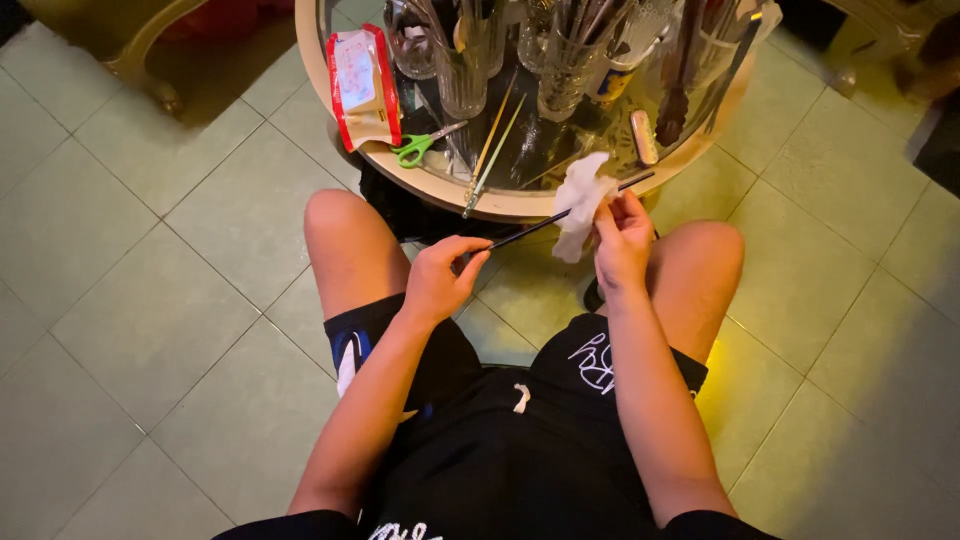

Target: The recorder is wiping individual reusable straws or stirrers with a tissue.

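One thin black stick (530, 231) is in hand above the knees, just off the round glass bench (320, 75). The left hand (440, 280) has its fingers (470, 262) pinched on the near end; the right hand (622, 238) clamps a white wipe (578, 205) around the stick partway along, so the wiping looks under way, not finished. Several clear glasses (462, 70) on the bench hold upright sticks and utensils; whether these are already wiped cannot be told. Two pale chopsticks (492, 150), green scissors (420, 146) and a red-edged wipe packet (362, 85) lie loose beside them.
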